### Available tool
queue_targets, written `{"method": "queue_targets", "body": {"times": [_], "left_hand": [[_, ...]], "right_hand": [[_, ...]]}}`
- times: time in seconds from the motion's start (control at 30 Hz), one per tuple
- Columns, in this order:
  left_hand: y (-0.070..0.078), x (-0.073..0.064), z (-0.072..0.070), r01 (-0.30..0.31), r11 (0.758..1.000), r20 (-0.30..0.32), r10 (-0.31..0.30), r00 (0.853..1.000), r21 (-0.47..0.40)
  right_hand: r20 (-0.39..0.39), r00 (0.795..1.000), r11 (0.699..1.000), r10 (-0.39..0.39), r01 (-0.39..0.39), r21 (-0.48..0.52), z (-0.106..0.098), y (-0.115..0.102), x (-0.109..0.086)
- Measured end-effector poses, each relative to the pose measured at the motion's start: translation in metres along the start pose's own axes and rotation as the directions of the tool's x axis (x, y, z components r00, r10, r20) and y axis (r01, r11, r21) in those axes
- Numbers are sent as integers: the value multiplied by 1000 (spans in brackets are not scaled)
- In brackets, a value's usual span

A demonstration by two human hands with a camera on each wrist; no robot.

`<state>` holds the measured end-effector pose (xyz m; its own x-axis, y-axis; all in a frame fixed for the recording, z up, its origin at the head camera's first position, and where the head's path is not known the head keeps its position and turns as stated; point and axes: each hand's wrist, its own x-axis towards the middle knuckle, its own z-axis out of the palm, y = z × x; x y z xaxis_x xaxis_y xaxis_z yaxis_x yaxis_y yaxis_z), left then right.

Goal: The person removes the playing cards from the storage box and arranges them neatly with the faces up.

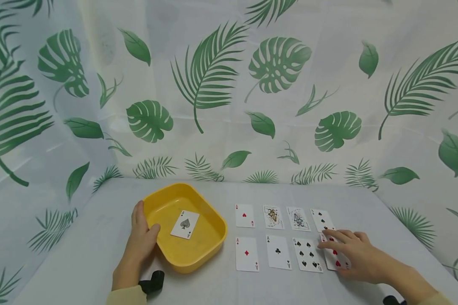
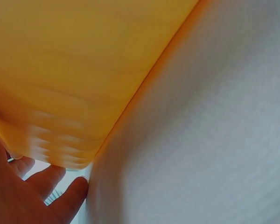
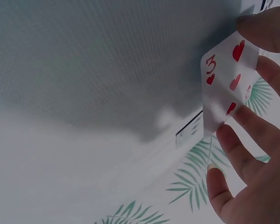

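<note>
My left hand (image 1: 141,241) holds the left rim of a yellow plastic tray (image 1: 210,250), thumb over the edge and fingers along the outer wall. An ace of spades (image 1: 185,224) lies face up inside it. At the right, my right hand (image 1: 366,256) holds a three of hearts (image 3: 219,98) by its edges between thumb and fingertips; the card is tilted up from the table. Left of that card lie a six of spades (image 1: 308,255), an ace of clubs (image 1: 278,252) and an ace of diamonds (image 1: 247,254). My right fingers partly cover the three of hearts in the head view.
A farther row holds an ace of hearts (image 1: 244,216), a coloured joker (image 1: 272,217), a grey joker (image 1: 298,219) and a black-suit card (image 1: 322,220). The white table (image 1: 229,288) meets a leaf-printed cloth (image 1: 221,144) behind and at both sides.
</note>
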<state>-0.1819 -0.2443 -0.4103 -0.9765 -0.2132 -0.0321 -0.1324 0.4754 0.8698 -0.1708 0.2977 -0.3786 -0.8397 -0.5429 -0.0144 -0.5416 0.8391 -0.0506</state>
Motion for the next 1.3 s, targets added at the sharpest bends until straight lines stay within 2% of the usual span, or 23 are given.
{"method": "queue_targets", "body": {"times": [0.37,0.63,0.9,1.0,1.13,1.3], "left_hand": [[1,0,-1,-23,1000,8,23,1000,7],[1,0,-1,-25,1000,10,25,1000,-3],[-1,1,0,-36,999,8,36,999,-6],[-1,1,0,-35,999,10,36,999,-4],[-1,1,-1,-34,999,12,34,999,-6],[0,1,-3,-37,999,13,37,999,2]], "right_hand": [[63,997,998,48,-50,37,1,5,3],[66,995,996,70,-73,59,5,4,5],[101,991,992,88,-96,84,6,3,6],[87,993,994,74,-81,78,5,4,6],[30,998,996,48,-50,75,3,3,7],[-27,1000,998,5,-3,67,-7,-3,17]]}}
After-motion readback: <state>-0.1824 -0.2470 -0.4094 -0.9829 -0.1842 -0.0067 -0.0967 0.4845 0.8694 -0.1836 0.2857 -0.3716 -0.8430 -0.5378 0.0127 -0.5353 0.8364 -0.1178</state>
